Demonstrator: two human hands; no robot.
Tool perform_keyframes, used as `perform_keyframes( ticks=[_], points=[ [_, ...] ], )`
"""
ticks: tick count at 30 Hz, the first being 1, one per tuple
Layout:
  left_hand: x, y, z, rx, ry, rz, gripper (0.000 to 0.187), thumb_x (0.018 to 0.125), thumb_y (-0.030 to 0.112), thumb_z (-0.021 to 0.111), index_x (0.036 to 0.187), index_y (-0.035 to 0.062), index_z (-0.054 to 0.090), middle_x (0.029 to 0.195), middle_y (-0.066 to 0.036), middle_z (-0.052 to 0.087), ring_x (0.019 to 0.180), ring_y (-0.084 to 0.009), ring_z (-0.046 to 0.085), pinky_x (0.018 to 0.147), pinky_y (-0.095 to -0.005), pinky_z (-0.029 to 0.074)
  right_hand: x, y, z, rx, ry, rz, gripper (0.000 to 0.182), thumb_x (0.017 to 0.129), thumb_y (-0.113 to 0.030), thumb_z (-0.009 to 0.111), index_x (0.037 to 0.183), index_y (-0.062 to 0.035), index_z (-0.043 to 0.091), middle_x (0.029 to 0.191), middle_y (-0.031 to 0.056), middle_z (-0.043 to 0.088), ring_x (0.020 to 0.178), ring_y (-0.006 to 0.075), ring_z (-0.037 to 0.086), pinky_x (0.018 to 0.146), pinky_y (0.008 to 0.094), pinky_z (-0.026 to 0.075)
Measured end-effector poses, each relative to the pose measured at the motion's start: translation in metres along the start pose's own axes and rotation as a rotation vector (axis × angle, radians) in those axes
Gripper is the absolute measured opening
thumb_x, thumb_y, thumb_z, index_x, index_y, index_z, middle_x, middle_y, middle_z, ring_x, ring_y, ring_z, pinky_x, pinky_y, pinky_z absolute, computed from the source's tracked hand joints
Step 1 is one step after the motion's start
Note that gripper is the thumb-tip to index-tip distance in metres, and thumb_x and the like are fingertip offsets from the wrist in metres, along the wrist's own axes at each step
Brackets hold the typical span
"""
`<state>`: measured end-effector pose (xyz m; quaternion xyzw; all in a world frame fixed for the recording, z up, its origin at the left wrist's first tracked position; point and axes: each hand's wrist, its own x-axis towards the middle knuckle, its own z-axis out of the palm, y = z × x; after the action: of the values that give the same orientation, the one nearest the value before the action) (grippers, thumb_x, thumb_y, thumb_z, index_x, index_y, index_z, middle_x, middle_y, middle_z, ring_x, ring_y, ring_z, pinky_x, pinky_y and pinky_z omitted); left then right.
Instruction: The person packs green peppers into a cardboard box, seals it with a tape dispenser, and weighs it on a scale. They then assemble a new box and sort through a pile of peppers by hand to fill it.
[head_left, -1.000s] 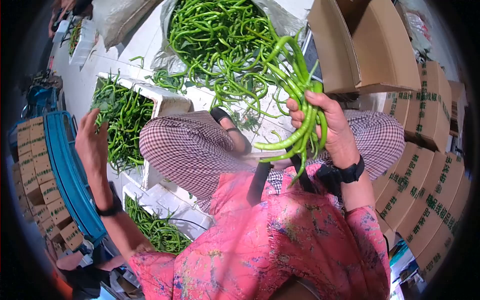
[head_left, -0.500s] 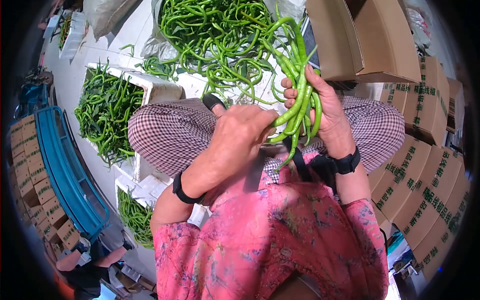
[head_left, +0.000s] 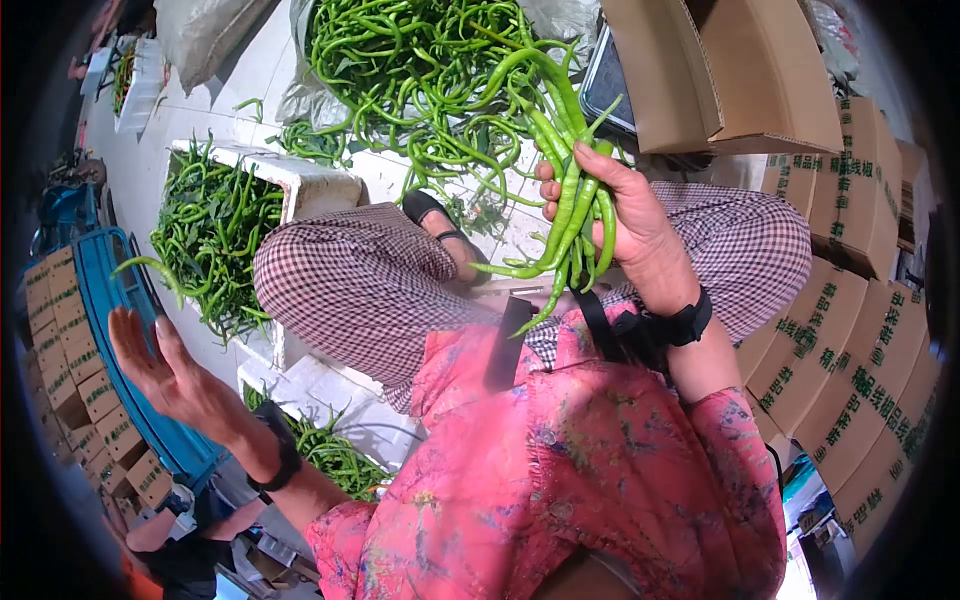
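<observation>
My right hand [head_left: 640, 215] is closed round a bunch of long green chili peppers [head_left: 568, 195], with tips hanging down over my lap. Far out to the left, my left hand [head_left: 190, 385] has its fingers stretched out and holds nothing. One curved green pepper [head_left: 152, 268] is just above its fingertips, seemingly in the air and apart from the hand. Nearby stands a white foam box [head_left: 325, 190] heaped with green peppers [head_left: 215, 225]. In front of me a large loose pile of peppers [head_left: 410, 60] lies on plastic sheeting.
An open cardboard box [head_left: 780, 90] stands at front right, beside stacked printed cartons [head_left: 830, 360]. A second foam box [head_left: 355, 395] with peppers is near my left elbow. At far left is a blue cart [head_left: 135, 350] with cartons; another person's arms [head_left: 200, 525] show below it.
My left hand has swung from the bunch out to the left and opened, and a single pepper is now beyond its fingers. My right hand keeps the bunch, shifted slightly left.
</observation>
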<state>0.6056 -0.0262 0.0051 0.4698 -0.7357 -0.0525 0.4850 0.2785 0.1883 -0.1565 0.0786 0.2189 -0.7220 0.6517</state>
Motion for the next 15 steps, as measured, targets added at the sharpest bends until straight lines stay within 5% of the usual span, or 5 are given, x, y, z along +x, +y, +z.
perform_keyframes(
  ticks=[4,6,10,13,15],
  points=[
    [-0.078,0.084,0.042,-0.587,-0.724,-0.347,0.048,0.084,-0.005,0.061,0.132,-0.0005,0.054,0.123,-0.012,0.060,0.107,-0.0204,0.061,0.095,-0.0337,0.048,0.006,0.010,0.006,-0.035,0.017,0.013,0.038,0.097,-0.028,0.061,0.120,0.0018,0.055,0.097,0.0132,0.068,0.081,0.0198,0.069,0.074,0.0355,0.061],
    [-0.109,0.102,0.092,-0.596,-1.007,-0.184,0.054,0.079,0.005,0.074,0.129,-0.0002,0.054,0.108,-0.013,0.061,0.094,-0.0234,0.062,0.079,-0.0358,0.052,0.002,0.014,0.010,-0.117,0.049,0.009,0.037,0.097,-0.028,0.061,0.120,0.0003,0.055,0.098,0.0115,0.067,0.084,0.0188,0.068,0.078,0.0346,0.060],
    [-0.157,0.111,0.153,-0.435,-0.915,0.192,0.056,0.074,0.008,0.079,0.125,0.0005,0.056,0.104,-0.011,0.061,0.089,-0.0188,0.060,0.072,-0.0303,0.052,-0.001,0.019,0.006,-0.079,-0.088,-0.069,0.043,0.097,-0.023,0.062,0.130,0.0005,0.048,0.115,0.0109,0.061,0.105,0.0200,0.063,0.092,0.0334,0.054],
    [-0.166,0.102,0.167,-0.499,-0.949,0.096,0.050,0.078,0.009,0.076,0.123,0.0001,0.056,0.103,-0.009,0.060,0.083,-0.0162,0.059,0.066,-0.0292,0.052,-0.007,0.018,-0.005,-0.209,-0.037,-0.085,0.047,0.097,-0.019,0.060,0.135,0.0021,0.043,0.120,0.0126,0.059,0.113,0.0224,0.059,0.097,0.0367,0.052],
    [-0.166,0.089,0.167,-0.698,-1.140,-0.341,0.044,0.084,0.010,0.071,0.124,0.0000,0.055,0.105,-0.007,0.061,0.078,-0.0133,0.058,0.063,-0.0276,0.051,-0.006,0.015,-0.017,-0.220,-0.102,-0.076,0.046,0.097,-0.012,0.058,0.136,0.0051,0.042,0.125,0.0151,0.057,0.118,0.0256,0.057,0.101,0.0418,0.049]
  ],
)
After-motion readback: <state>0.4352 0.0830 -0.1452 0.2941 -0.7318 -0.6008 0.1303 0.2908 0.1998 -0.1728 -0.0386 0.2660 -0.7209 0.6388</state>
